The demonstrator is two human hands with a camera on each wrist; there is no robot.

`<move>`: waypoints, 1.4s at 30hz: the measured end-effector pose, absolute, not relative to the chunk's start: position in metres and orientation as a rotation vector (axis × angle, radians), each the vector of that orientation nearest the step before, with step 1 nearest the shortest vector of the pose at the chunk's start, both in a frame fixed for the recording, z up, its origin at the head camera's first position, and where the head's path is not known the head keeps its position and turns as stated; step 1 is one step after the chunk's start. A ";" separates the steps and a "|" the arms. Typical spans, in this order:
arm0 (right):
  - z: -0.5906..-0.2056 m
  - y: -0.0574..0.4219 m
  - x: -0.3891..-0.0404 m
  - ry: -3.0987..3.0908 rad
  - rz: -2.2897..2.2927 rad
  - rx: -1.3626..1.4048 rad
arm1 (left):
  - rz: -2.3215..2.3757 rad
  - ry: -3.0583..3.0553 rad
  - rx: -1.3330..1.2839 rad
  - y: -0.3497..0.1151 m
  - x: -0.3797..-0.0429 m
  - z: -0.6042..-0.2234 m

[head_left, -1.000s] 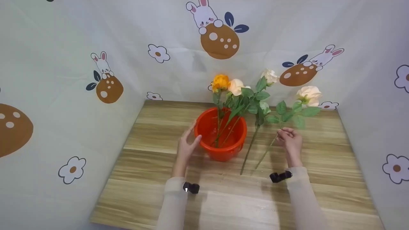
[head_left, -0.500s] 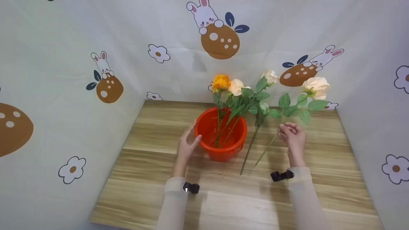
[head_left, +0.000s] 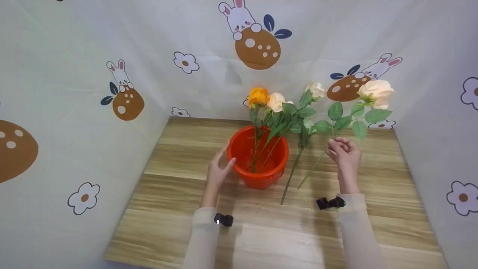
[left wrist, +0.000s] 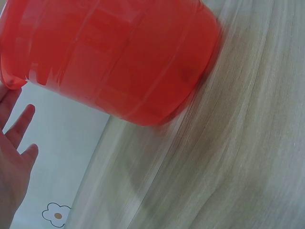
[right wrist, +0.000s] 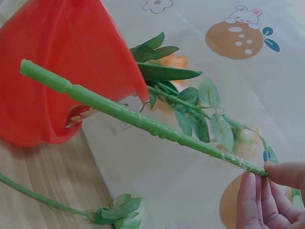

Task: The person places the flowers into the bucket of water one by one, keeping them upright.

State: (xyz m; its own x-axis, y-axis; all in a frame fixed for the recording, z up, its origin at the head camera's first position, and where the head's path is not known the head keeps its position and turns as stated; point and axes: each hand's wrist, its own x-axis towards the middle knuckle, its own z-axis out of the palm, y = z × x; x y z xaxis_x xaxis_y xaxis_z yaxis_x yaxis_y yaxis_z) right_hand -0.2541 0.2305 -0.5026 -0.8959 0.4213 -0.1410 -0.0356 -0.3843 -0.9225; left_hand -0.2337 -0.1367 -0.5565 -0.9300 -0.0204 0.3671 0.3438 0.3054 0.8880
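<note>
A red plastic bucket [head_left: 257, 182] stands on the table with several artificial flowers in it, among them an orange bloom [head_left: 257, 97] and a peach rose [head_left: 276, 101]. My left hand [head_left: 219, 170] rests at the bucket's left rim, fingers spread and fairly straight; the left wrist view shows fingertips touching the rim [left wrist: 12, 82]. To the right of the bucket, my right hand [head_left: 347, 157] pinches a pale peach rose [head_left: 376, 93] by its stem [right wrist: 143, 123] between thumb and fingers. The rose is raised and leans right, its lower stem end pointing toward me.
Another flower lies right of the bucket, its stem [head_left: 290, 179] slanting toward the front; its pale head [right wrist: 136, 210] is near the table's back. A cream rose [head_left: 316, 89] leans out to the right. The wooden table [head_left: 168, 213] is bordered by printed cloth walls [head_left: 149, 48].
My right hand has moved back and slightly right, lifting the pinched rose, whose bloom has risen up and to the right. My left hand and the bucket have stayed put.
</note>
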 end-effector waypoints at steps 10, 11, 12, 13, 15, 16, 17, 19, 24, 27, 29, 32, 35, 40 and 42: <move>-0.487 0.225 -0.258 -1.509 2.358 -0.470 | -1.639 -2.272 -0.254 -0.139 -0.245 -0.581; -0.485 0.224 -0.258 -1.501 2.363 -0.461 | -1.638 -2.272 -0.249 -0.140 -0.247 -0.586; -0.484 0.224 -0.259 -1.505 2.358 -0.451 | -1.635 -2.275 -0.244 -0.141 -0.249 -0.589; -0.482 0.223 -0.260 -1.504 2.358 -0.440 | -1.636 -2.275 -0.240 -0.141 -0.250 -0.591; -0.479 0.221 -0.261 -1.497 2.363 -0.422 | -1.640 -2.274 -0.244 -0.143 -0.251 -0.593; -0.477 0.220 -0.262 -1.499 2.362 -0.417 | -1.645 -2.272 -0.247 -0.143 -0.251 -0.594; -0.476 0.218 -0.263 -1.496 2.362 -0.410 | -1.651 -2.267 -0.253 -0.144 -0.251 -0.594; -0.473 0.215 -0.264 -1.484 2.365 -0.404 | -1.659 -2.266 -0.259 -0.145 -0.251 -0.595; -0.470 0.206 -0.270 -1.481 2.338 -0.383 | -1.631 -2.288 -0.251 -0.145 -0.250 -0.594; -0.469 0.200 -0.274 -1.480 2.317 -0.359 | -1.618 -2.292 -0.240 -0.145 -0.249 -0.593; -0.470 0.196 -0.276 -1.466 2.309 -0.350 | -1.621 -2.293 -0.233 -0.143 -0.248 -0.589; -0.470 0.191 -0.277 -1.442 2.298 -0.344 | -1.633 -2.297 -0.243 -0.141 -0.240 -0.574; -0.468 0.186 -0.278 -1.420 2.303 -0.331 | -1.632 -2.309 -0.250 -0.139 -0.233 -0.560; -0.463 0.180 -0.280 -1.391 2.307 -0.301 | -1.642 -2.304 -0.263 -0.138 -0.231 -0.554; -0.461 0.177 -0.281 -1.393 2.303 -0.277 | -1.644 -2.303 -0.267 -0.137 -0.232 -0.554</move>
